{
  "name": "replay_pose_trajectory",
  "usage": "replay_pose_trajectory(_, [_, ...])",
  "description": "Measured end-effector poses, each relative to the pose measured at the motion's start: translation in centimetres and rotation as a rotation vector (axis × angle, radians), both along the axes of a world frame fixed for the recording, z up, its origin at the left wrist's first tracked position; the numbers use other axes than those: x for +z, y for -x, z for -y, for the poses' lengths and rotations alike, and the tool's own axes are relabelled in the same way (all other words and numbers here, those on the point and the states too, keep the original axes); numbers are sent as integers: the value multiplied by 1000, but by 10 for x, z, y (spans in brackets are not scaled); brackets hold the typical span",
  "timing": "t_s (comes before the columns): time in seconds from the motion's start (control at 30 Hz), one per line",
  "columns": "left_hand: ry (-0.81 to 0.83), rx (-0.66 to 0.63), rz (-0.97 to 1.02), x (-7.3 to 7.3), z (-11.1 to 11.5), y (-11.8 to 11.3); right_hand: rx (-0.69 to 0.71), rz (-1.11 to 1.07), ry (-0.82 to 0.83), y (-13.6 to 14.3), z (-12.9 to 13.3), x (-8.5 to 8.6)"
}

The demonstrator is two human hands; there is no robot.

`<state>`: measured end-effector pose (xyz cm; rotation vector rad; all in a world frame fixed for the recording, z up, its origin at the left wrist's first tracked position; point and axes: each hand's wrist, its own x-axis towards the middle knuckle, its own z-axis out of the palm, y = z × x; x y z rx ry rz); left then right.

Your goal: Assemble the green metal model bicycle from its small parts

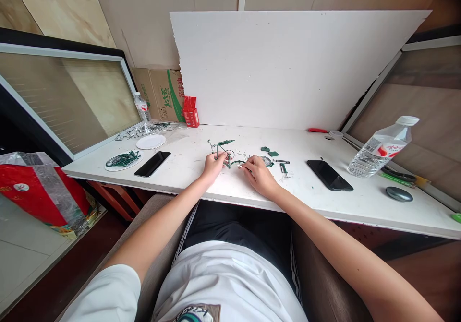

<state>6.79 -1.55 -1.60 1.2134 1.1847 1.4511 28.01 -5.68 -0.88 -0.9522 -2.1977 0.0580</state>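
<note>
My left hand [215, 165] is closed on a small green model bicycle [218, 147], near its lower part. The bicycle's handlebar and thin frame stick up above my fingers. To its right, my right hand [258, 172] pinches what looks like a thin pale stick [240, 165], its tip pointing toward the model. A curved green piece [237, 161] shows between the two hands. Just beyond my right fingers lies a small spoked wheel [266, 161]. More green parts [273, 154] and a dark T-shaped piece [284, 168] rest on the table nearby.
Left on the white table [187, 178] are a plate of green parts [124, 160], another white plate [151, 142], a phone [152, 163] and a red box [190, 112]. On the right are a second phone [329, 175], a water bottle [382, 147] and a dark oval object [399, 194].
</note>
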Motion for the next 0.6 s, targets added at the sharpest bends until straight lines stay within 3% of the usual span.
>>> replay_pose_trajectory(0.13, [1,23,20,-3,-3,2,92,43,33,-2,-4,-5])
replay_pose_trajectory(0.33, [-4,16,16,-3,-4,3,121,63,75,-6,-8,-7])
replay_pose_trajectory(0.6, [29,24,38,-3,-5,2,-114,34,-16,0,-4,3])
